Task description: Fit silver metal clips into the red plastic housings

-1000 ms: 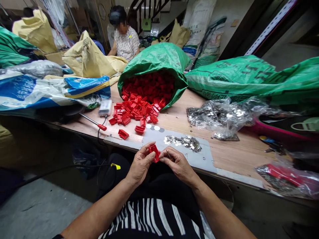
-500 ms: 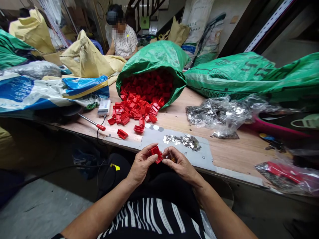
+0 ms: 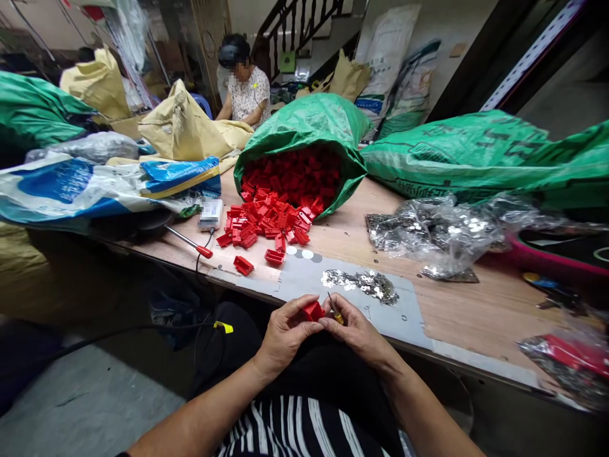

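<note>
Off the near tabletop [image 3: 457,324] edge: a red plastic piece [image 3: 314,311] sits between the left hand [image 3: 285,333] and the right hand [image 3: 356,333], above the person's dark lap and just short of a grey metal sheet [image 3: 295,279].
Left hand: curled nearly shut, thumb and fingers pinching the piece.
Right hand: almost closed, thumb and fingers gripping a small yellow-handled tool [image 3: 337,316]; its thin tip rises just beside the piece, and whether they touch is too small to tell.
Handling: a tight pinch, with both hands braced close together, looks like the best way to stop the piece turning against the tip.
Far edge: a green woven sack [image 3: 309,120] lies on its side, its mouth open toward the person and packed with red pieces [image 3: 295,174]; a spilled heap of red pieces [image 3: 266,222] fans out across the wood.
Grey sheet: a loose patch of silver flakes [image 3: 359,284] lies on it.
Right of the sheet: a clear plastic bag [image 3: 438,235] holds more silver flakes.
Far side: a co-worker [image 3: 245,95] sits working beyond the sacks.
</note>
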### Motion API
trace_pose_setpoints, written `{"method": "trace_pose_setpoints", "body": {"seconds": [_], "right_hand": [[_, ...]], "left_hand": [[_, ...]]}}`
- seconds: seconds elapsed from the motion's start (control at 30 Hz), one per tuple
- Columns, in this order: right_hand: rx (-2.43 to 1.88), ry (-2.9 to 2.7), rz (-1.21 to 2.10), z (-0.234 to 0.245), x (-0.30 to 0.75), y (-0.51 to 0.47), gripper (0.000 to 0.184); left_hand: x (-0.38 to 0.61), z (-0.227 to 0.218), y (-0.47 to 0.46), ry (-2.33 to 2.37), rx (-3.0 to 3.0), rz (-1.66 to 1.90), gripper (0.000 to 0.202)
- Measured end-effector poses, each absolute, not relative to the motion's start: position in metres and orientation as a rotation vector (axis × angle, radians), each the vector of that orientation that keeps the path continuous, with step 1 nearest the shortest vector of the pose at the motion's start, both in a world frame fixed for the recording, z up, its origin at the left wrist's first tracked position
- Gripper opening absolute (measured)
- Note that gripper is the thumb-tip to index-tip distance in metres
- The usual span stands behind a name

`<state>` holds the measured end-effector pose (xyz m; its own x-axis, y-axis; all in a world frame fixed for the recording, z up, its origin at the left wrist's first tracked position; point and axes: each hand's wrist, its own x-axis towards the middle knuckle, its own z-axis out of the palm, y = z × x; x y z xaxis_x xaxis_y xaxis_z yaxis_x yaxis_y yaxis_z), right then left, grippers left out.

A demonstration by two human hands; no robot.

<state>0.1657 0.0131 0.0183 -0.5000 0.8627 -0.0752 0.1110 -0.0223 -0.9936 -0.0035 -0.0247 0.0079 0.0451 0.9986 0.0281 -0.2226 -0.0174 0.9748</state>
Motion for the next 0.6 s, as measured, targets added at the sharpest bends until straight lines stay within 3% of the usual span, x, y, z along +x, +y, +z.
{"method": "trace_pose_setpoints", "body": {"seconds": [0.17,0.4,0.6], "right_hand": [[-1.134,-1.687,1.487,0.014,0.165,0.017,0.032],[-1.191,-2.018,0.981,0.016,0.168,0.025,0.029],[-1.273,-2.144,0.772,0.016,0.167,0.023,0.024]], "left_hand": [[-0.005,0.000,-0.020,1.036,1.137,1.274,0.042],[-0.021,-0.005,0.005,1.248,1.487,1.330,0.036],[-0.025,-0.009,0.013,1.329,1.730,1.240,0.036]]}}
